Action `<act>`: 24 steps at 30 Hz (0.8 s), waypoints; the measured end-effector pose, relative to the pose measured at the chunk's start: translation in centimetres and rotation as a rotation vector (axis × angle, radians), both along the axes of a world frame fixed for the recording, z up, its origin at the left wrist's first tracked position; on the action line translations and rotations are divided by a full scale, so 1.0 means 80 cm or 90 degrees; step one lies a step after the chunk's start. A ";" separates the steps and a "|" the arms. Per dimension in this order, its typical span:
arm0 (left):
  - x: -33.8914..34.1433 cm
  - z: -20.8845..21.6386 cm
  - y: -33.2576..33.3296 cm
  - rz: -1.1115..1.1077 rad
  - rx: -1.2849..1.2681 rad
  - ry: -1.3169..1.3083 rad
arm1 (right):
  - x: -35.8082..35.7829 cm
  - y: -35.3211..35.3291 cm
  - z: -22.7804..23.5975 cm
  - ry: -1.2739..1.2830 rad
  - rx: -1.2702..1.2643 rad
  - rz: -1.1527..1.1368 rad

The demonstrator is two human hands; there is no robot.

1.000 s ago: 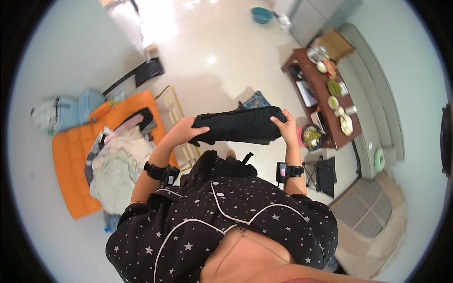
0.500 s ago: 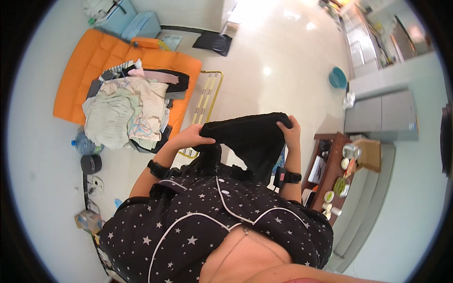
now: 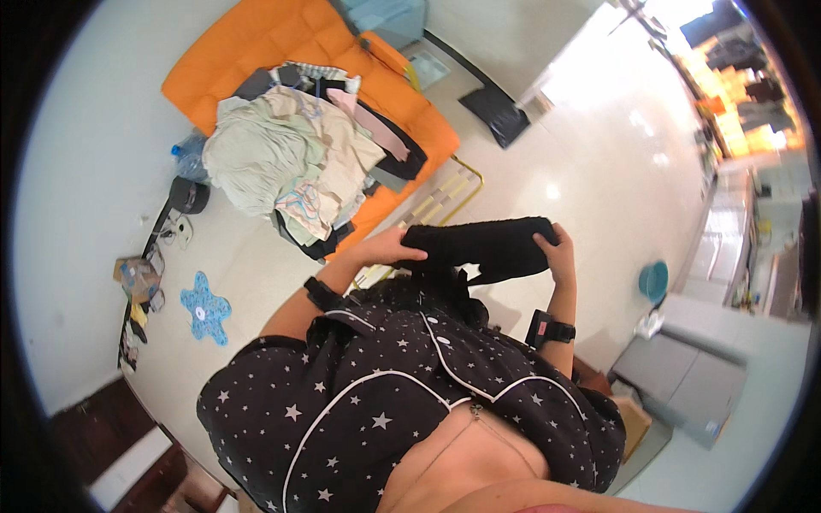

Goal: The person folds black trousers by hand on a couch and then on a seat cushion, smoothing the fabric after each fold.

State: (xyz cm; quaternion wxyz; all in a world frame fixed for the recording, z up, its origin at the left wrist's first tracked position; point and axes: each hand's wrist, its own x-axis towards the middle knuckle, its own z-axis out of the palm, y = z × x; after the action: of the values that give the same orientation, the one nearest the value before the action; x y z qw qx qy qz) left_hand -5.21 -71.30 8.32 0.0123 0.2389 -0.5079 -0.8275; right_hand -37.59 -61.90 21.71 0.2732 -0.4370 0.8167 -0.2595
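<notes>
A black garment (image 3: 479, 242) is stretched sideways in front of my chest; its exact kind does not show. My left hand (image 3: 389, 246) pinches its left end, thumb on the near side. At the other end my right hand (image 3: 559, 253) grips the upper corner between thumb and fingers. The top edge runs nearly straight between the hands, and some black cloth hangs below, blending with my dark star-print shirt (image 3: 376, 419). Beyond my left hand, a heap of clothes (image 3: 265, 154), mostly pale green and cream, lies on an orange folding bed (image 3: 201, 68).
The bed's yellow metal frame (image 3: 469, 193) juts toward me. A black bag (image 3: 496, 117) lies on the tiled floor, and a teal basin (image 3: 653, 280) stands at the right. A grey fridge (image 3: 676, 376) is nearby. At the left lies a blue star-shaped mat (image 3: 205, 312).
The view has turned, so the bed and clothes sit further right and higher. The garment's hanging part looks shorter. Both hands keep their hold on it.
</notes>
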 end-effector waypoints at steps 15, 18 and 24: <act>0.279 0.042 -0.313 0.893 -0.532 -0.428 | 0.273 -0.566 -0.029 0.021 -0.361 0.551; 0.381 0.150 -0.336 0.977 -0.742 -0.592 | 0.365 -0.593 0.087 0.049 -0.574 0.538; 0.341 0.286 -0.278 1.132 -0.814 -0.468 | 0.373 -0.571 0.153 -0.019 -0.602 0.553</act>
State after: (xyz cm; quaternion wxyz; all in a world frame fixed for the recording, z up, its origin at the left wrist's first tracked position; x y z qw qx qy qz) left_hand 22.09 -93.51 31.21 0.5607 0.6890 -0.4593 0.0013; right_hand -7.73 -107.55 33.97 0.1428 -0.7978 0.3587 -0.4631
